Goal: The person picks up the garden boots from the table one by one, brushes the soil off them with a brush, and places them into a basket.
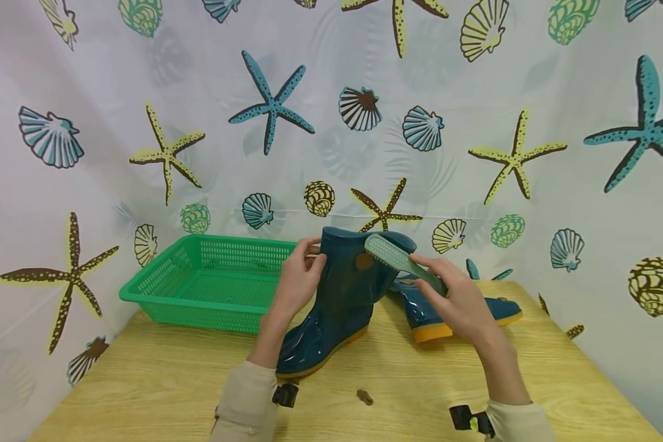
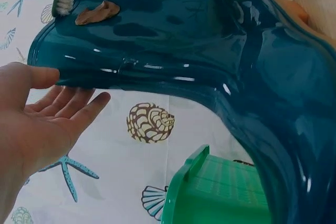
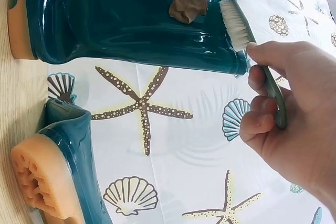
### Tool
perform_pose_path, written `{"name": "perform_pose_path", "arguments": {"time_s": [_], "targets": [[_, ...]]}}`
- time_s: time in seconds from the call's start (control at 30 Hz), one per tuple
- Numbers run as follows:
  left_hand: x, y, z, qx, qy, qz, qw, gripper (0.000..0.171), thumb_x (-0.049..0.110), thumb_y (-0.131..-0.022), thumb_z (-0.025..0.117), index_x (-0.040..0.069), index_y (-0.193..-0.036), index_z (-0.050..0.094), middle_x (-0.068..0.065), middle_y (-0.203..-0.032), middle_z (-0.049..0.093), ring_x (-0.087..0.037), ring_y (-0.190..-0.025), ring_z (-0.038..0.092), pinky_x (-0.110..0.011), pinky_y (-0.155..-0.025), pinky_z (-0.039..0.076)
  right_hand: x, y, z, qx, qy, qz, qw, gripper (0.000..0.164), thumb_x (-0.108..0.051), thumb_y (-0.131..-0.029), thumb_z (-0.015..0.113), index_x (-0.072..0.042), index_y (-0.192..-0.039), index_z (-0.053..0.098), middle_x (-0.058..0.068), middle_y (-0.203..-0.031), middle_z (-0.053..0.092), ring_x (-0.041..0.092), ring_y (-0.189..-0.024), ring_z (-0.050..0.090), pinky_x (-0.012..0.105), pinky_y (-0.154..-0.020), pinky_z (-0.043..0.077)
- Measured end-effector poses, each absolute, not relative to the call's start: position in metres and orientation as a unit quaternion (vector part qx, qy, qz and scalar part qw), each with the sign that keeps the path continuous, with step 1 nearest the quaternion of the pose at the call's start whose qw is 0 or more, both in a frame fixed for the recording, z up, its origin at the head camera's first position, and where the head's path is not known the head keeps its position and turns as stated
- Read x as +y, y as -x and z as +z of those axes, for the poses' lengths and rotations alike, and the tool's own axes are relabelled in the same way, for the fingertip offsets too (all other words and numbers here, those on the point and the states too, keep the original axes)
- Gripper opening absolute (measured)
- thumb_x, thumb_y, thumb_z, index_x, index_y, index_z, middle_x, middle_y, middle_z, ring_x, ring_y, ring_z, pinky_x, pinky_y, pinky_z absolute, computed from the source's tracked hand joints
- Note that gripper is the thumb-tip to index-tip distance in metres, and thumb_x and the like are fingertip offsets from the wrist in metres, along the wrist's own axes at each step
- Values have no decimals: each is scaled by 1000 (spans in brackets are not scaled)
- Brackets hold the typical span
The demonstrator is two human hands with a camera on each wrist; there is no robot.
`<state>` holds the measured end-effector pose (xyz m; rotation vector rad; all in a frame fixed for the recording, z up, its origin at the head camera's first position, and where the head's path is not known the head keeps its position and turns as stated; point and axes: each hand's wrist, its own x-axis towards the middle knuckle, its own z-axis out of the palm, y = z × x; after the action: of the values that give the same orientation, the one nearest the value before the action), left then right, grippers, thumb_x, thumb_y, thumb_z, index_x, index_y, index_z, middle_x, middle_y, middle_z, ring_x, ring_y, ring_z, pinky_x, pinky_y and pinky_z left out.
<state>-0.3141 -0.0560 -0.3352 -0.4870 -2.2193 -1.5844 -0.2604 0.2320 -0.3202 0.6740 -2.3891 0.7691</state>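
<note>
A dark teal rubber boot [image 1: 342, 288] stands on the table, its toe pointing left and toward me. My left hand [image 1: 301, 273] holds the left side of its shaft near the top, thumb on the outer face in the left wrist view. A brown, mud-like lump [image 3: 188, 7] sticks to the shaft below the rim. My right hand [image 1: 455, 294] grips the handle of a green scrub brush [image 1: 389, 253]. In the right wrist view its white bristles [image 3: 234, 24] face the shaft right by the rim, beside the lump.
A second teal boot [image 1: 420, 307] lies on its side at the right, tan sole showing. A green plastic basket [image 1: 143, 294] stands at the back left. One small brown lump [image 1: 364, 397] lies on the wooden table [image 1: 409, 393]. Behind hangs a shell-and-starfish patterned curtain [image 1: 331, 159].
</note>
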Motion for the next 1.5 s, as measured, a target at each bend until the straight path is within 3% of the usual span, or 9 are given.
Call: {"name": "perform_pose_path", "arguments": {"time_s": [0.23,0.4,0.57,0.7,0.87,1.0,1.1,1.23,1.5], "targets": [[-68,313,-332,-805,218,-525,169,12,15,-100,59,10,-108,51,-12,-118,61,-28,-112,67,-45,-94,55,232,263,-321,-889,-239,280,271,45,-15,-99,62,-14,-144,53,13,-134,60,36,-116,59,57,-93,49],[-69,311,-332,-830,224,-489,148,20,17,-96,68,14,-108,53,-9,-117,62,-29,-111,68,-44,-90,57,231,263,-321,-892,-236,280,264,47,-14,-98,63,-14,-144,53,13,-134,60,35,-116,59,57,-93,49],[-60,311,-334,-820,234,-478,211,20,5,-93,69,10,-102,52,-11,-107,62,-29,-103,70,-40,-84,59,231,261,-321,-897,-233,275,256,45,-17,-100,62,-13,-144,53,14,-135,59,35,-115,59,56,-92,50],[-53,310,-336,-796,244,-488,262,17,-1,-93,66,8,-98,52,-12,-100,63,-29,-102,71,-39,-86,58,232,259,-320,-902,-222,271,252,45,-20,-100,61,-16,-144,52,13,-132,60,29,-103,60,48,-82,52],[-48,312,-339,-761,246,-530,282,11,-3,-96,60,6,-96,53,-13,-98,61,-29,-107,70,-37,-90,57,237,257,-319,-902,-223,265,258,46,-19,-99,63,-18,-145,52,10,-131,60,23,-101,59,43,-78,51],[-49,315,-342,-736,244,-559,294,11,-6,-96,58,2,-94,52,-15,-96,58,-31,-107,69,-36,-89,57,241,256,-316,-894,-244,262,268,45,-16,-98,64,-17,-142,55,7,-121,63,15,-89,55,31,-69,48],[-51,316,-344,-735,237,-566,287,12,-5,-96,59,2,-94,50,-15,-96,58,-31,-108,69,-38,-89,57,242,256,-315,-888,-257,265,275,43,-14,-97,66,-17,-139,58,4,-110,63,10,-78,48,25,-60,42],[-51,315,-343,-748,226,-575,241,13,-2,-97,59,4,-99,47,-14,-103,56,-31,-112,66,-42,-94,55,241,257,-316,-882,-261,262,294,42,-11,-95,68,-17,-136,61,4,-107,65,8,-77,47,24,-59,40],[-49,313,-339,-784,209,-563,160,26,13,-101,58,9,-122,42,-12,-129,49,-30,-112,56,-47,-99,49,232,258,-318,-883,-248,236,322,41,-14,-96,66,-16,-136,61,9,-119,66,19,-89,61,34,-69,51]]}}
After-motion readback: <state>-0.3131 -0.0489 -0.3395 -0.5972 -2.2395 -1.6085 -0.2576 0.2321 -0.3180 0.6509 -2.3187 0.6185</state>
